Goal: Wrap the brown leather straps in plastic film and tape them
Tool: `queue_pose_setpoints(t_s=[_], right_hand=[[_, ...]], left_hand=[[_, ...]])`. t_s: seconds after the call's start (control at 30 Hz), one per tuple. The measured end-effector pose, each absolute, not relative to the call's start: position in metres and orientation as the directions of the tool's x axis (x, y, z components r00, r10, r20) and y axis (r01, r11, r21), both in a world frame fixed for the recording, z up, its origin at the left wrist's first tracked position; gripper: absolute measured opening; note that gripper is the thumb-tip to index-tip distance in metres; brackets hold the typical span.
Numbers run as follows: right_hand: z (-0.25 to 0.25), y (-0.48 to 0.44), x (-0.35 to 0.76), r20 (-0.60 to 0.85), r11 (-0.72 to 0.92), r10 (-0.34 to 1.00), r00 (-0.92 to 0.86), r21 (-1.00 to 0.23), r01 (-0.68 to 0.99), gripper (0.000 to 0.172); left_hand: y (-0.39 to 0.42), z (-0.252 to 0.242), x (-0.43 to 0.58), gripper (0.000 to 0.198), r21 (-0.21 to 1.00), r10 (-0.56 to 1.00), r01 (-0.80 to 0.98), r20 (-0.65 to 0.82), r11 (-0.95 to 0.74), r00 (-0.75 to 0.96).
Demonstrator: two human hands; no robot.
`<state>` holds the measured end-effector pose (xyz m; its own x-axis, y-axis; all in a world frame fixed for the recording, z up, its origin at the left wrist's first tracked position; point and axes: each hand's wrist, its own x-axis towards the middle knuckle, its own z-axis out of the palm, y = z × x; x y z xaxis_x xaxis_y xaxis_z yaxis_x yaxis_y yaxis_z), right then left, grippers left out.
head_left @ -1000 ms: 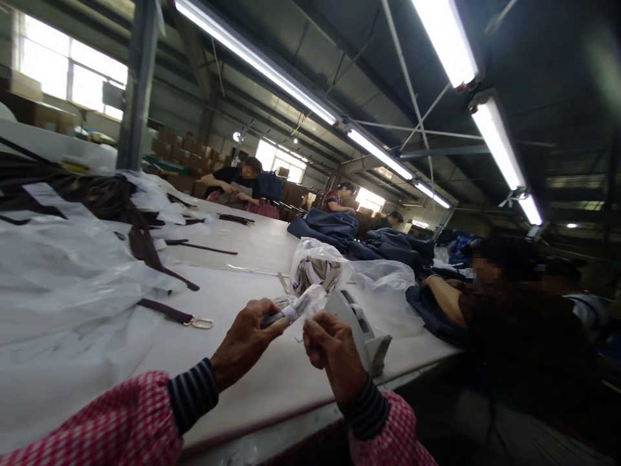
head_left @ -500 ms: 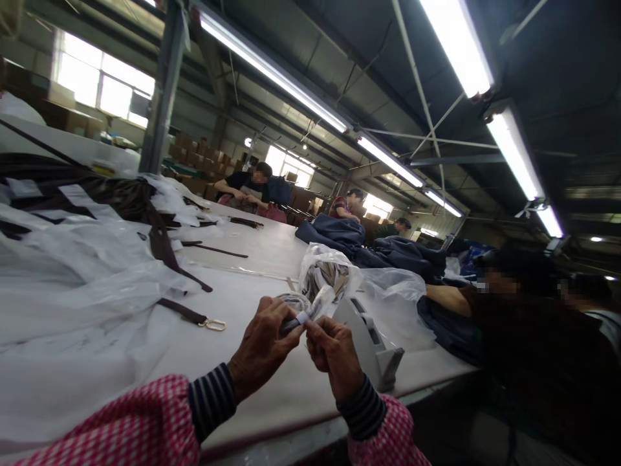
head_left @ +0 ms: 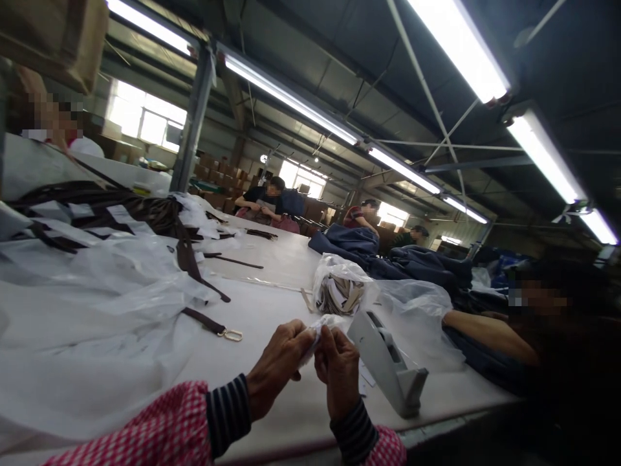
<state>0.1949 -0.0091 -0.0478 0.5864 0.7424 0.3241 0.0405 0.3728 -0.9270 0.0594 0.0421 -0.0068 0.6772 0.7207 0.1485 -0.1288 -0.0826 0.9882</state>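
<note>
Over the near table edge, my left hand is closed round a pale bundle, whose whitish end shows between my hands. It looks partly wrapped in thin plastic, and the fingers hide most of it. My right hand pinches the same bundle from the other side. Just right of my right hand stands a grey tape dispenser, tilted in view. Beyond my hands is a clear plastic bag with beige and grey strips inside.
A dark strap with a metal buckle lies left of my hands. Plastic sheets and a heap of dark straps cover the left side. Navy fabric lies at the back. A co-worker's forearm reaches in from the right.
The view has swung left, bringing a brown box and another person in at upper left. My hands have drawn closer together, and the grey strands seen at them earlier are now hidden.
</note>
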Motion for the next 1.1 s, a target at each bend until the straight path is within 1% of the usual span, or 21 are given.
queue_pose_setpoints(t_s=[0.13,0.2,0.33,0.4,0.43,0.47,0.5,0.53,0.57,0.6,0.63,0.67,0.7,0.73,0.8,0.87,0.93,1.0,1.07,1.1], right_hand=[[-0.048,-0.010,0.189,0.293,0.407,0.766,0.572,-0.910,-0.079,0.056],[-0.049,-0.012,0.189,0.298,0.413,0.770,0.564,-0.907,-0.083,0.054],[-0.054,-0.018,0.191,0.341,0.396,0.783,0.521,-0.918,0.006,0.047],[-0.054,-0.024,0.194,0.354,0.369,0.792,0.497,-0.927,0.073,0.043],[-0.052,-0.028,0.196,0.377,0.360,0.779,0.500,-0.923,0.135,0.040],[-0.049,-0.033,0.198,0.423,0.353,0.745,0.515,-0.906,0.234,0.036],[-0.044,-0.038,0.200,0.499,0.343,0.695,0.518,-0.863,0.370,0.031],[-0.037,-0.043,0.202,0.597,0.324,0.638,0.487,-0.781,0.534,0.023],[-0.030,-0.047,0.204,0.698,0.294,0.590,0.406,-0.654,0.697,0.015],[-0.022,-0.051,0.205,0.774,0.263,0.568,0.280,-0.493,0.829,0.011],[-0.015,-0.054,0.205,0.811,0.241,0.569,0.138,-0.325,0.915,0.014],[-0.009,-0.056,0.205,0.810,0.233,0.587,0.006,-0.176,0.956,0.018],[-0.003,-0.056,0.205,0.788,0.233,0.608,-0.096,-0.061,0.971,0.021],[0.000,-0.056,0.204,0.763,0.230,0.626,-0.162,0.017,0.973,0.022],[0.001,-0.054,0.203,0.734,0.219,0.642,-0.221,0.100,0.971,0.023],[-0.002,-0.051,0.203,0.732,0.207,0.638,-0.240,0.137,0.969,0.023],[-0.007,-0.049,0.204,0.742,0.202,0.625,-0.243,0.146,0.968,0.022],[-0.011,-0.048,0.205,0.742,0.201,0.627,-0.237,0.140,0.970,0.021],[-0.014,-0.048,0.206,0.720,0.196,0.659,-0.219,0.116,0.974,0.020],[-0.016,-0.048,0.206,0.695,0.196,0.688,-0.210,0.100,0.975,0.019]], left_hand=[[0.039,-0.001,0.059,0.034,0.991,0.709,-0.127,0.068,0.031,0.701],[0.038,0.001,0.058,0.036,0.988,0.709,-0.144,0.066,0.051,0.703],[0.038,0.001,0.057,0.039,0.986,0.698,-0.154,0.067,0.063,0.713],[0.041,0.002,0.057,0.036,0.990,0.701,-0.125,0.045,0.064,0.712],[0.042,0.003,0.057,0.033,0.993,0.706,-0.107,0.036,0.057,0.707],[0.044,0.005,0.057,0.031,0.995,0.714,-0.089,0.030,0.046,0.700],[0.046,0.006,0.057,0.029,0.997,0.720,-0.073,0.026,0.034,0.694],[0.048,0.006,0.057,0.028,0.998,0.725,-0.062,0.028,0.020,0.688],[0.049,0.006,0.057,0.029,0.998,0.727,-0.058,0.037,0.004,0.685],[0.050,0.006,0.057,0.029,0.998,0.723,-0.057,0.047,-0.011,0.689],[0.050,0.005,0.057,0.030,0.998,0.712,-0.062,0.062,-0.026,0.699],[0.051,0.004,0.057,0.030,0.997,0.696,-0.065,0.075,-0.040,0.714],[0.051,0.003,0.057,0.029,0.997,0.679,-0.064,0.083,-0.053,0.729],[0.050,0.002,0.057,0.029,0.996,0.665,-0.058,0.084,-0.061,0.742],[0.049,0.000,0.056,0.027,0.997,0.656,-0.042,0.076,-0.068,0.751],[0.048,-0.001,0.055,0.027,0.995,0.657,-0.051,0.094,-0.083,0.748],[0.047,-0.002,0.055,0.027,0.993,0.646,-0.047,0.105,-0.107,0.756],[0.046,-0.003,0.056,0.027,0.992,0.635,-0.008,0.087,-0.126,0.767],[0.046,-0.004,0.058,0.026,0.990,0.637,0.031,0.064,-0.137,0.769],[0.045,-0.004,0.058,0.025,0.986,0.637,0.031,0.083,-0.165,0.766]])
